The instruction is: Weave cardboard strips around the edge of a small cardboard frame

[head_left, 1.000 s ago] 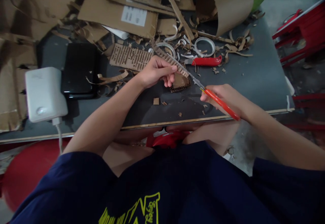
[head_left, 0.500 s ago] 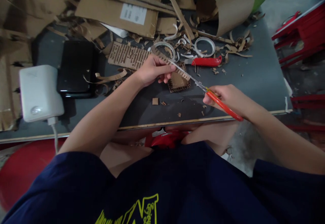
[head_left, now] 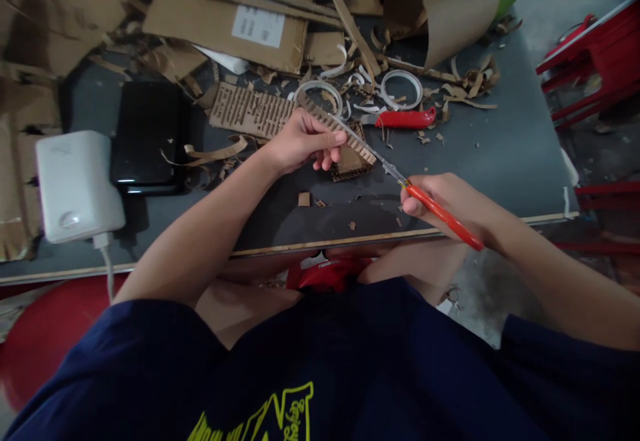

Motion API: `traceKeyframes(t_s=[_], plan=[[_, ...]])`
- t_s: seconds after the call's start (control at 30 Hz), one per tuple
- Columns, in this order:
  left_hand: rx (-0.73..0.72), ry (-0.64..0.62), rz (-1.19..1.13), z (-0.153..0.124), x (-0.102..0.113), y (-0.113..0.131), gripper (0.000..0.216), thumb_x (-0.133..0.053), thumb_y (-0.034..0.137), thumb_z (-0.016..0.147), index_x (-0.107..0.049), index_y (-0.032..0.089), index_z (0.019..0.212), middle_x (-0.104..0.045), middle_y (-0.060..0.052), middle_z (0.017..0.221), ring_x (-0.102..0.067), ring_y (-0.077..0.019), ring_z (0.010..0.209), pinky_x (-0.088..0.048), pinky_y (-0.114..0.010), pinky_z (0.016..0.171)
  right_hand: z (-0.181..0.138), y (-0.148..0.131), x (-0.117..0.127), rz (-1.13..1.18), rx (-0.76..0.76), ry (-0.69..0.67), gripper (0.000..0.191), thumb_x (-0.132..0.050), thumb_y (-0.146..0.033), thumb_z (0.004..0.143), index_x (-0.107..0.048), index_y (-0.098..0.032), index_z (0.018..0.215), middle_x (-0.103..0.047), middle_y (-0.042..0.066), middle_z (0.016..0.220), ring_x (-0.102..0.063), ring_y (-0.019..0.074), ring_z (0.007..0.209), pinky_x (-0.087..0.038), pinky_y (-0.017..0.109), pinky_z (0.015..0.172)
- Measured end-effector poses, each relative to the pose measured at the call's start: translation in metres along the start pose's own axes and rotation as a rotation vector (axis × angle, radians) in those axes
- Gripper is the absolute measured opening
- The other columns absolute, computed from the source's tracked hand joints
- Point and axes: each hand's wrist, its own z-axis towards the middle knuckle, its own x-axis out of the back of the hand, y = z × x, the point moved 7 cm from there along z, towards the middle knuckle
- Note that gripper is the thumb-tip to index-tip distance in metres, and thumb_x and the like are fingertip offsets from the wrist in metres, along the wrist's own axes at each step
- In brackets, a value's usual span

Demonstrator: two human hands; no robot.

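Note:
My left hand [head_left: 309,140] pinches a narrow strip of corrugated cardboard [head_left: 361,148] between thumb and fingers, above the table. My right hand [head_left: 440,198] is closed round the orange handles of a pair of scissors [head_left: 425,201]. Their blades run up and left along the strip, close to my left fingertips. Under the strip lies a small square cardboard piece [head_left: 350,166], partly hidden. Left of my left hand is a ridged cardboard sheet [head_left: 245,109]. Beyond the strip sits a roll of white tape [head_left: 320,86], with a red box cutter [head_left: 406,119] to its right.
A second tape roll [head_left: 401,90] and curled cardboard scraps [head_left: 477,84] lie farther back. A cardboard tube [head_left: 457,11] and flat cardboard [head_left: 190,21] occupy the far side. On the left stand a black box [head_left: 147,134] and a white corded device [head_left: 80,184].
The scissors and my right hand have shifted slightly down, and the handles tilt a little lower. My left hand keeps its hold on the strip, almost unmoved.

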Motion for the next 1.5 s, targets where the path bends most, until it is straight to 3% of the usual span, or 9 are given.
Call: traceKeyframes(t_s=[0.17, 0.3, 0.47, 0.7, 0.9, 1.17, 1.37, 1.5], plan=[[-0.010, -0.017, -0.038, 0.000, -0.001, 0.000, 0.044, -0.085, 0.048, 0.074, -0.064, 0.012, 0.061, -0.059, -0.001, 0.048, -0.055, -0.0080, 0.039, -0.042, -0.013, 0.034, 0.001, 0.001, 0.002, 0.062, -0.024, 0.013, 0.067, -0.045, -0.090, 0.077, -0.050, -0.024, 0.066, -0.058, 0.002, 0.064, -0.048, 0.0161, 0.058, -0.036, 0.032, 0.059], [-0.011, -0.008, -0.053, 0.000, 0.001, -0.002, 0.043, -0.087, 0.048, 0.072, -0.063, 0.013, 0.064, -0.062, -0.002, 0.052, -0.057, -0.0087, 0.041, -0.043, -0.014, 0.035, -0.005, -0.003, 0.005, 0.118, -0.040, 0.030, 0.061, -0.053, -0.082, 0.081, -0.059, -0.023, 0.068, -0.065, 0.003, 0.068, -0.053, 0.0157, 0.060, -0.038, 0.032, 0.062], [-0.033, 0.027, -0.042, 0.001, 0.006, -0.001, 0.042, -0.085, 0.046, 0.074, -0.062, 0.013, 0.063, -0.060, 0.000, 0.049, -0.057, -0.0079, 0.041, -0.044, -0.013, 0.037, -0.009, 0.001, 0.008, 0.106, -0.068, 0.054, 0.062, -0.049, -0.084, 0.081, -0.058, -0.024, 0.068, -0.051, -0.002, 0.056, -0.040, 0.0131, 0.055, -0.031, 0.030, 0.058], [-0.003, -0.026, -0.035, 0.001, 0.004, -0.005, 0.038, -0.082, 0.044, 0.077, -0.065, 0.012, 0.066, -0.064, -0.002, 0.054, -0.062, -0.0109, 0.043, -0.050, -0.016, 0.040, 0.002, 0.002, 0.002, -0.043, -0.011, -0.014, 0.067, -0.041, -0.089, 0.077, -0.056, -0.024, 0.085, -0.060, 0.002, 0.068, -0.047, 0.0157, 0.056, -0.033, 0.030, 0.057], [-0.041, -0.022, -0.089, 0.006, 0.008, -0.006, 0.039, -0.086, 0.046, 0.070, -0.068, 0.012, 0.064, -0.066, -0.004, 0.053, -0.059, -0.0099, 0.041, -0.047, -0.015, 0.036, 0.010, -0.003, 0.004, -0.076, 0.029, 0.047, 0.067, -0.033, -0.086, 0.085, -0.042, -0.025, 0.061, -0.050, 0.000, 0.054, -0.042, 0.0143, 0.052, -0.030, 0.030, 0.056], [-0.100, 0.049, -0.068, 0.009, 0.020, -0.005, 0.044, -0.085, 0.050, 0.072, -0.062, 0.014, 0.062, -0.061, -0.001, 0.049, -0.056, -0.0096, 0.039, -0.046, -0.016, 0.036, 0.013, -0.003, 0.006, -0.058, -0.007, 0.089, 0.067, -0.041, -0.087, 0.083, -0.051, -0.024, 0.061, -0.052, 0.001, 0.054, -0.043, 0.0148, 0.054, -0.033, 0.030, 0.058], [-0.075, 0.046, -0.048, 0.010, 0.020, -0.007, 0.050, -0.089, 0.055, 0.066, -0.061, 0.014, 0.065, -0.062, 0.000, 0.050, -0.058, -0.0095, 0.041, -0.046, -0.016, 0.037, 0.013, -0.001, 0.005, -0.034, -0.054, 0.130, 0.081, -0.028, -0.102, 0.068, -0.045, -0.024, 0.055, -0.041, -0.001, 0.048, -0.033, 0.0132, 0.052, -0.028, 0.031, 0.054], [-0.066, 0.065, -0.046, 0.009, 0.021, -0.006, 0.044, -0.085, 0.049, 0.074, -0.060, 0.014, 0.065, -0.059, 0.000, 0.048, -0.059, -0.0105, 0.042, -0.046, -0.016, 0.038, 0.012, -0.002, 0.005, -0.041, -0.056, 0.140, 0.076, -0.033, -0.097, 0.074, -0.042, -0.024, 0.055, -0.042, -0.001, 0.049, -0.031, 0.0129, 0.053, -0.028, 0.031, 0.057]])
